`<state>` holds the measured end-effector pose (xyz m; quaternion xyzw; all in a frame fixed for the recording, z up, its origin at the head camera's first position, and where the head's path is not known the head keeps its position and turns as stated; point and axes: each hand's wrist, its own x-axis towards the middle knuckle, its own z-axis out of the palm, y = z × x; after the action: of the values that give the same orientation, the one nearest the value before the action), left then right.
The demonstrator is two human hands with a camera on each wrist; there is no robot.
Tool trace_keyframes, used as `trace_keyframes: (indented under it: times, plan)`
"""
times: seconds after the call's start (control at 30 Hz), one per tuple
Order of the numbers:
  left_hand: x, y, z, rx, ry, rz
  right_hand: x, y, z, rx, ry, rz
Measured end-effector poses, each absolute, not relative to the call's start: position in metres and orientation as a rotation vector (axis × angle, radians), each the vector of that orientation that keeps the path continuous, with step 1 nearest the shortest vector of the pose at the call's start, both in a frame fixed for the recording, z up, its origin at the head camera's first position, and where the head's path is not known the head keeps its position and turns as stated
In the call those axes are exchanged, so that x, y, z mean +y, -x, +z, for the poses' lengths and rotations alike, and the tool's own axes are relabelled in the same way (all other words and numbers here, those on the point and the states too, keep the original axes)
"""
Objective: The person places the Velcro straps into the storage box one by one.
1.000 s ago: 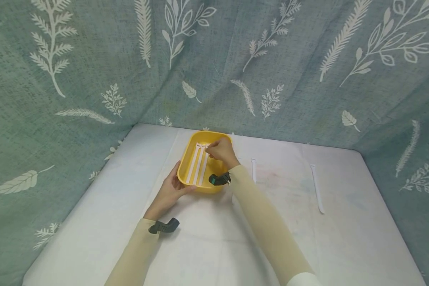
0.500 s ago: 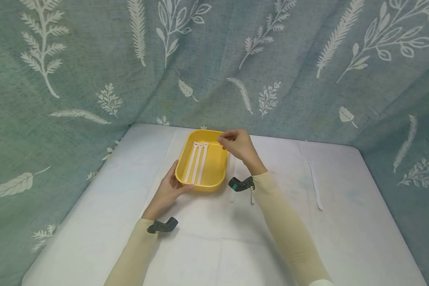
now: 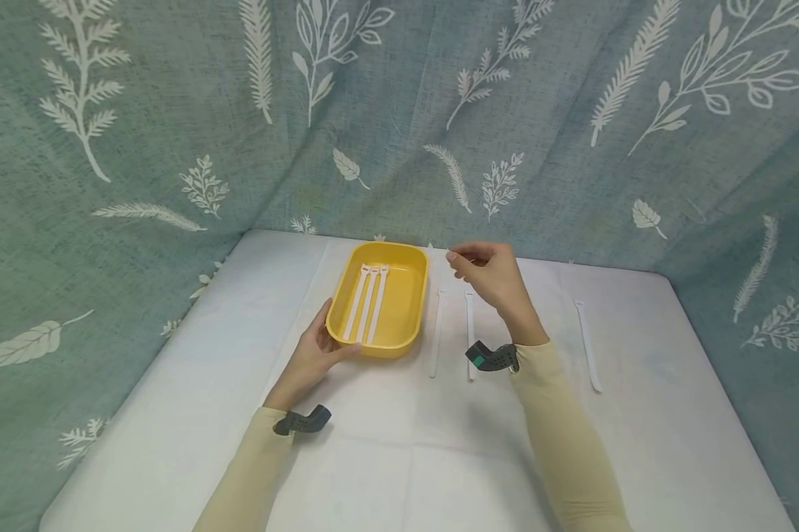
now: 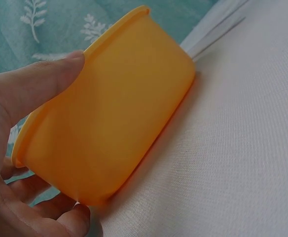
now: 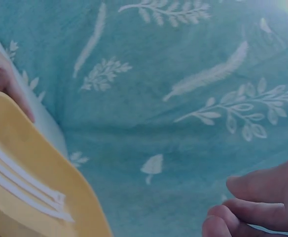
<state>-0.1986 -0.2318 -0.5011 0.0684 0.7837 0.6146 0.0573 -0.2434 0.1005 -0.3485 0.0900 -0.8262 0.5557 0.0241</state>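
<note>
Bearing three flat white straps [image 3: 368,303], the yellow rounded plastic tray [image 3: 401,303] on the white-covered worktop [image 3: 379,458] is clasped by the left hand [image 3: 310,363], while the right hand [image 3: 494,278], its grip empty and loosely curled, is raised nearby.

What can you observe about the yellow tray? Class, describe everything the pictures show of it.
The yellow tray is open-topped, a rounded rectangle with smooth, plastic-looking walls and a lipped rim. It sits near the far edge of the white cloth; whether its base lies fully flat is hard to tell. Inside, three white strips lie side by side toward its left. The person's left hand grips its near left corner, thumb at the rim, fingers curled around the side.
</note>
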Motion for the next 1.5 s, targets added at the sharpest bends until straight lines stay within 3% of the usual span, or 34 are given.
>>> trace_keyframes:
  times: [0.87,1.5]
  plan:
    - [-0.230,0.197,-0.503,2.373,-0.209,1.849,0.224,0.195,-0.362,-2.380,0.212,1.530]
    - [-0.232,0.201,-0.500,2.378,-0.190,1.845,0.272,0.204,-0.398,-2.385,0.677,1.332]
